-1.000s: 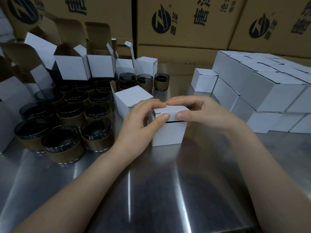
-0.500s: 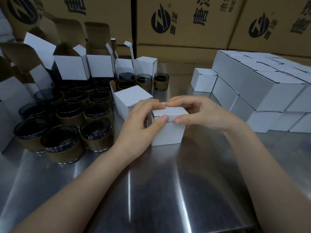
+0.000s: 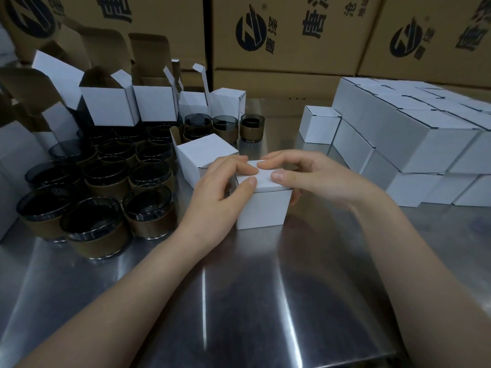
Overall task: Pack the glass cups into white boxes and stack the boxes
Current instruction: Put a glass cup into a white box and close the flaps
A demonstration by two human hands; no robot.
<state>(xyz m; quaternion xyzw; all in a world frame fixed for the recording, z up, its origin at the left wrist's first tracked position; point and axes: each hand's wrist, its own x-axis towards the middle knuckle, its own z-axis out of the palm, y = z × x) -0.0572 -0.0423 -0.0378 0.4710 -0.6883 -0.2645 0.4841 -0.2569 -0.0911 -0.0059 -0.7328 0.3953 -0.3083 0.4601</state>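
A small white box (image 3: 261,208) stands on the steel table (image 3: 239,301) at the centre. My left hand (image 3: 218,192) grips its left side, thumb and fingertips on the lid. My right hand (image 3: 313,176) curls round its right side, thumb and forefinger pressing the lid flat. Whatever is inside the box is hidden. Several dark glass cups (image 3: 93,229) with brown bands crowd the left of the table. A stack of shut white boxes (image 3: 425,144) rises at the right.
Another shut white box (image 3: 204,155) lies tilted just behind my left hand. Open white boxes (image 3: 111,104) with raised flaps stand at the back left. Three more cups (image 3: 225,126) sit behind. Large brown cartons (image 3: 279,43) wall off the back.
The lid has gone down flat onto the box. My fingertips have drawn together on top of it. The box itself has stayed in place.
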